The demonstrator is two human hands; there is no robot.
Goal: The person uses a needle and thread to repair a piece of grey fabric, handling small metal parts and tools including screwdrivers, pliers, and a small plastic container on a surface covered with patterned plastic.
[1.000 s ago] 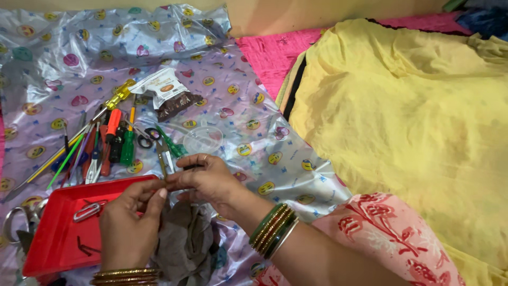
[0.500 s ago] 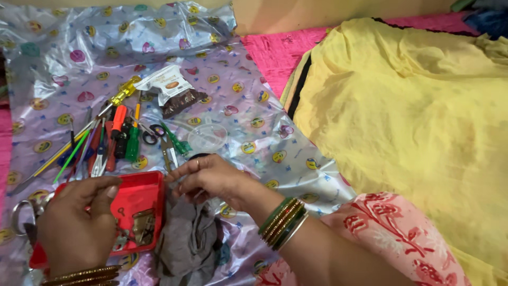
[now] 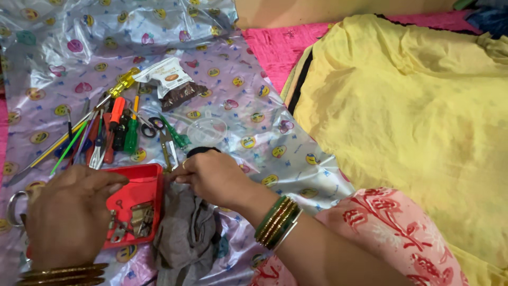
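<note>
Resting left hand over red tray; right hand touching grey cloth.

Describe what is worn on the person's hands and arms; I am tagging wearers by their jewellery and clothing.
Both hands are bare, with no gloves. The left hand has a stack of thin gold-coloured bangles at the wrist. The right hand has a band of green and gold bangles at the wrist. No sleeve shows on either forearm.
</note>
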